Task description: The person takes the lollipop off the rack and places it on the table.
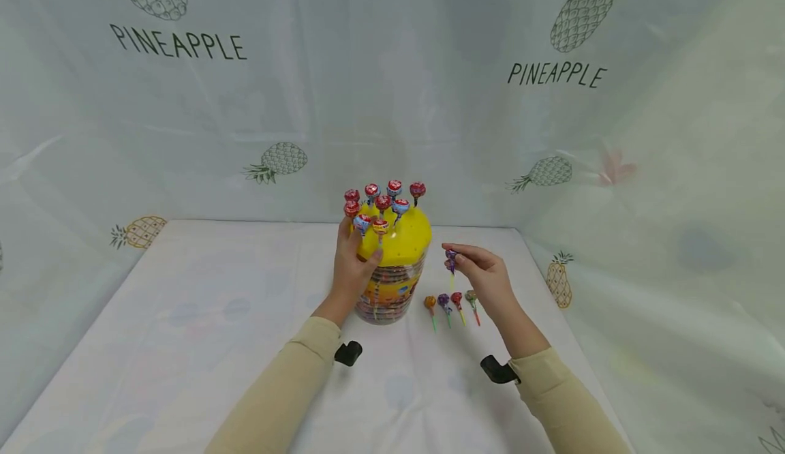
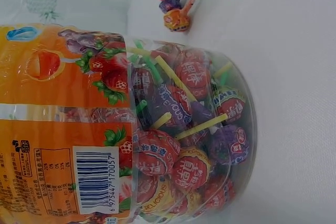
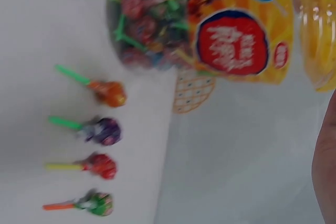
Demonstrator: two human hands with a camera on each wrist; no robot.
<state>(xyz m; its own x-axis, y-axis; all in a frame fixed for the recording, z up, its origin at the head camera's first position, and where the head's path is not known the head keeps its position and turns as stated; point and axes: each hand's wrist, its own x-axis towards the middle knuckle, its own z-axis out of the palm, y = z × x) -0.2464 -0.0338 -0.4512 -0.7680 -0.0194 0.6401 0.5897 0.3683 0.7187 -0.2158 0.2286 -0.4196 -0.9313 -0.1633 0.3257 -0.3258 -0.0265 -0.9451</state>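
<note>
A clear plastic jar [image 1: 388,290] filled with wrapped lollipops stands upright on the table, its orange label facing the wrist cameras. Several red and blue lollipops stick up from its yellow lid [image 1: 405,244]. My left hand [image 1: 353,273] grips the jar's left side at the lid, thumb in front. Right of the jar, my right hand [image 1: 487,282] pinches a purple lollipop [image 1: 451,258] by its head, yellow stick pointing down. Below that hand lie an orange lollipop [image 3: 110,94], a purple one [image 3: 106,131], a red one [image 3: 102,166] and a green one [image 3: 100,203] in a row.
A white cloth [image 1: 245,345] covers the table. Pale curtain [image 1: 392,99] printed with pineapples hangs behind the table and along its sides. Black wrist mounts [image 1: 499,371] stick out at both cuffs.
</note>
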